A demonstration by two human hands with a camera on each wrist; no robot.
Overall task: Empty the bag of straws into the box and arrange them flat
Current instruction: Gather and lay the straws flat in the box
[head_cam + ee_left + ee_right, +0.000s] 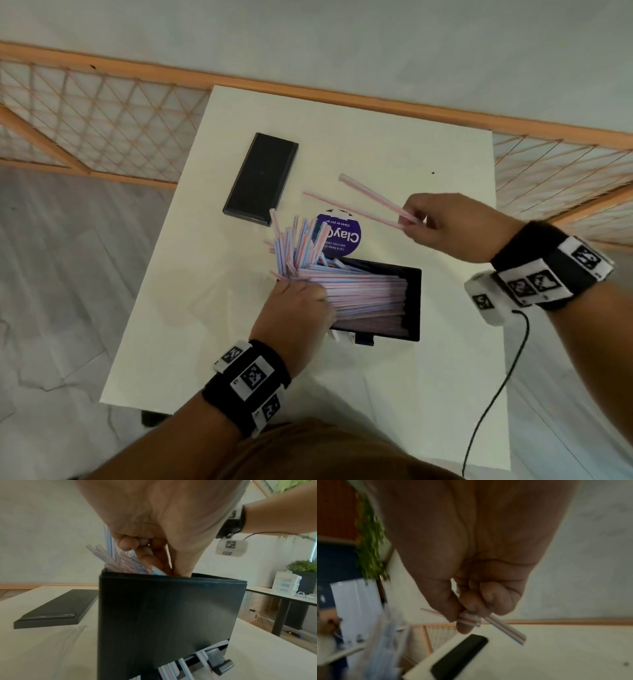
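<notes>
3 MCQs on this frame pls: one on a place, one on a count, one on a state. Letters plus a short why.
1. Where does the black lid lie?
A. on the table, apart from the box, on its far left
B. closed on the box
C. on the floor

2. How many straws does the right hand hold?
A. none
B. two
C. a full bundle

3. What state are the straws in the box in?
A. all lying flat
B. box holds none
C. many flat, a bunch at the left end fanning up over the rim

Answers:
1 A: the head view shows the lid on the white table, clear of the open box.
2 B: two straws stick out from the right hand's fingers.
3 C: the flat straws fill the box, while the fanned bunch rises by the left hand, which grips straws at that end.
</notes>
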